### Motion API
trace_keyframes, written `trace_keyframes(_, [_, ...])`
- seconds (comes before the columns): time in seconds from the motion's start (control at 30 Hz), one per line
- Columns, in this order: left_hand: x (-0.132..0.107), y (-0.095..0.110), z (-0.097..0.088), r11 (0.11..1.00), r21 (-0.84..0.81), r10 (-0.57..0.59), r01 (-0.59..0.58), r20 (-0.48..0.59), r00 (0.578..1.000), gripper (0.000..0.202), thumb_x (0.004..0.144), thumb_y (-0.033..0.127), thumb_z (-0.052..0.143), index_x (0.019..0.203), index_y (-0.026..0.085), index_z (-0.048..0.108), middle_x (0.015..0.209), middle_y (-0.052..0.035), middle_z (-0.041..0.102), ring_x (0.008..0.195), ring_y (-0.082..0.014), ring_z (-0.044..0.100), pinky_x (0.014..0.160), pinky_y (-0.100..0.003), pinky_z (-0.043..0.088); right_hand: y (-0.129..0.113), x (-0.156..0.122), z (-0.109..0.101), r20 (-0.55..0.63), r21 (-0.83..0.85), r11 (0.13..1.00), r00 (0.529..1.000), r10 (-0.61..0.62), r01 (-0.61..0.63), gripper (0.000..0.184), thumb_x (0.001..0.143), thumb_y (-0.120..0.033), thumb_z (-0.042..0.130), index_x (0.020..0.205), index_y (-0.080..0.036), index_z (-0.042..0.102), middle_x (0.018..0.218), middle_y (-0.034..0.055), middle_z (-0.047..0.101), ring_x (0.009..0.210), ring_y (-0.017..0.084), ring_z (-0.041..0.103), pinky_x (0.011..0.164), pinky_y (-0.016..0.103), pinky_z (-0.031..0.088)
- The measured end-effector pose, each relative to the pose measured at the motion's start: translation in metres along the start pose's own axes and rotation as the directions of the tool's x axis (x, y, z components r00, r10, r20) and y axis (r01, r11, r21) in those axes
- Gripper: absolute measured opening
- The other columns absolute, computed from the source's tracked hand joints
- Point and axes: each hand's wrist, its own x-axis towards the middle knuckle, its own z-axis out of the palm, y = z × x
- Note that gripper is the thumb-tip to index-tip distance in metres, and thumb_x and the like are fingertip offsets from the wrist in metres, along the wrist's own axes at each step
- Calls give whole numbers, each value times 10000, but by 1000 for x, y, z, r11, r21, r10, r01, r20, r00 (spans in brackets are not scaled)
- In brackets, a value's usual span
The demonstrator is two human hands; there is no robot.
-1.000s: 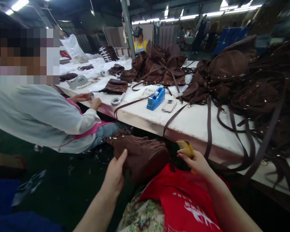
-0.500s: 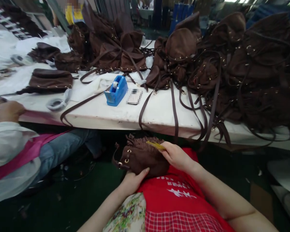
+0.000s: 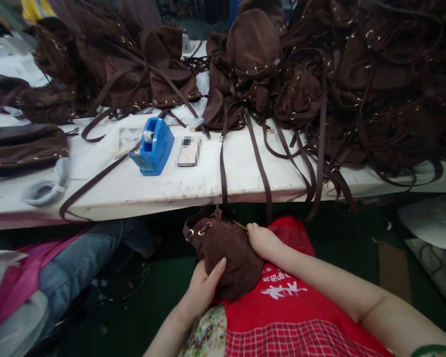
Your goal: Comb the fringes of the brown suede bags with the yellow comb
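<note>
On lap, left hand (image 3: 204, 288) cupping bag (image 3: 228, 245), right hand (image 3: 262, 240), comb (image 3: 241, 226) now half-hidden

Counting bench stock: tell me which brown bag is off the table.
The bag on the person's lap, cupped by the left hand, the right hand pressing a comb to it. The other bags all lie on the white table.

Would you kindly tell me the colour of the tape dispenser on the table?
Bright blue; the tape dispenser shows best in the head view.
</note>
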Motion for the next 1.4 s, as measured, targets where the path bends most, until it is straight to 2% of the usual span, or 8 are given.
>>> trace_keyframes(0.2, [4, -13, 9, 969, 234, 77, -82, 30, 997, 410, 811, 461, 570, 1004, 121, 694, 1035, -105, 699, 945, -270, 646, 890, -315, 491, 31, 18, 31, 76, 105, 979, 983, 167, -174, 273, 904, -96, 315, 1053, -73, 542, 978, 177, 640, 868, 235, 651, 707, 300, 491])
trace_keyframes(0.47, [11, -31, 4, 994, -18, -112, 110, -196, 974, 592, 718, 539, 651, 1137, 122, 621, 1182, -110, 639, 1248, -293, 460, 1077, -356, 351, 93, 4, 20, 177, 205, 928, 944, 278, -311, 280, 905, -219, 396, 1003, -120, 639, 965, 156, 684, 894, 227, 653, 745, 277, 467])
trace_keyframes(0.57, [21, -35, 4, 991, -66, -125, 114, -194, 973, 633, 694, 544, 672, 1153, 112, 614, 1215, -113, 620, 1276, -300, 423, 1106, -383, 307, 87, -20, 0, 81, 255, 937, 971, 225, -238, 338, 946, -321, 337, 1021, -136, 610, 958, 135, 673, 896, 226, 637, 747, 289, 450])
trace_keyframes(0.67, [32, -37, 11, 986, -131, -129, 106, -182, 975, 661, 671, 547, 687, 1130, 75, 622, 1178, -141, 636, 1215, -318, 490, 1068, -426, 360, 66, -43, -14, -45, 273, 962, 999, 30, -16, 374, 968, -366, 279, 1036, -154, 579, 972, 106, 650, 876, 194, 623, 758, 278, 441])
trace_keyframes(0.77, [37, -35, 17, 982, -140, -142, 125, -122, 982, 639, 673, 529, 694, 1101, 59, 632, 1130, -152, 659, 1174, -309, 530, 1030, -415, 405, 50, -51, -13, -13, 167, 982, 996, -83, 84, 374, 976, -331, 248, 996, -150, 574, 939, 99, 629, 798, 178, 625, 711, 267, 450])
trace_keyframes(1.03, [33, -24, 19, 995, 102, 1, 0, -14, 1000, 542, 815, 485, 564, 1160, 69, 610, 1173, -143, 638, 1163, -275, 543, 1036, -380, 395, 77, -21, 30, 105, -35, 993, 987, 119, -116, 327, 954, -205, 283, 1005, -98, 588, 968, 156, 625, 829, 203, 641, 723, 284, 487])
trace_keyframes(1.2, [38, -23, 22, 935, 321, 117, -154, 131, 984, 454, 890, 419, 462, 1141, 75, 621, 1149, -139, 647, 1085, -248, 590, 983, -345, 436, 87, -10, 38, 110, 85, 952, 953, 284, -294, 420, 968, -284, 233, 1018, -101, 608, 967, 166, 646, 861, 241, 652, 749, 328, 495])
trace_keyframes(1.4, [47, -30, 22, 841, 482, 187, -246, 168, 968, 425, 907, 420, 402, 963, 89, 661, 914, -124, 688, 853, -225, 642, 790, -318, 504, 73, 13, 55, 179, 170, 925, 933, 311, -340, 372, 950, -248, 298, 1040, -125, 637, 982, 160, 676, 935, 244, 648, 803, 328, 482])
